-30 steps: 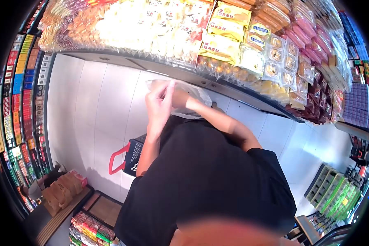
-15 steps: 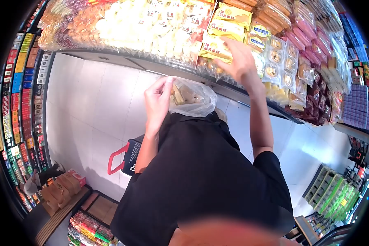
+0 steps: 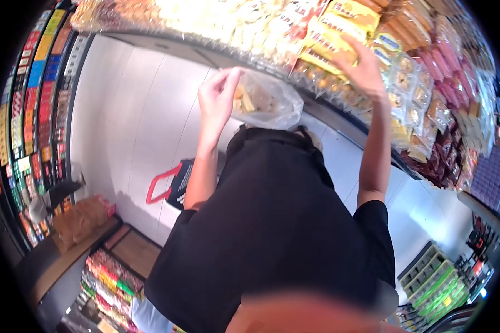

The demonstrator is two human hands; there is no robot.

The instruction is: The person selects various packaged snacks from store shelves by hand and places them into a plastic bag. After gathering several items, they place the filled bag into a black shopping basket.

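My left hand (image 3: pixel 218 97) is closed, thumb against fingers, on the edge of a clear plastic bag (image 3: pixel 286 108). Several small wrapped snacks (image 3: pixel 255 101) lie inside the bag, which hangs in front of my waist. Over the display, my right hand (image 3: pixel 362 69) has its thumb and forefinger apart, right at the yellow cake packets (image 3: pixel 329 43). Beside that hand are round cakes in clear wrap (image 3: pixel 406 75) and a packet with a blue-and-yellow label (image 3: pixel 388 41).
Bulk packaged snacks (image 3: pixel 228 22) fill the display across the top. A dark basket with a red handle (image 3: pixel 160 183) is on the floor at my left. Shelves of boxed goods (image 3: pixel 36 89) line the left side; paper bags (image 3: pixel 83 219) sit at lower left. Green crates (image 3: pixel 436 277) stand lower right.
The view has tilted and turned, so the display sits further up and right. My right hand stays over the yellow packets with fingers apart; my left hand still holds the bag.
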